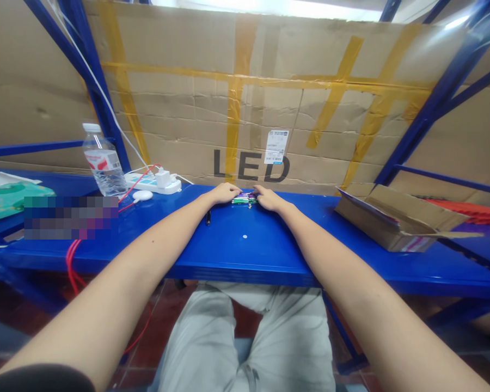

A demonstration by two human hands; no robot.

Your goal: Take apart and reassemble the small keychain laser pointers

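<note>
A small bunch of shiny metallic pens [240,200], green, purple and silver, lies on the blue table near its back edge. My left hand [224,193] is at the left end of the bunch, its fingers curled against the pens. From the other side my right hand [268,198] holds the right end with bent fingers. The fingertips partly cover both ends, and the pens are too small to make out singly. A black pen [208,218] lies apart, beside my left wrist.
An open cardboard box [392,218] stands at the right, with red material [469,211] behind it. At the left are a water bottle [104,163], a white power strip [159,184], red cables [71,261] and a green packet [16,196]. A large cardboard sheet [179,120] closes off the back.
</note>
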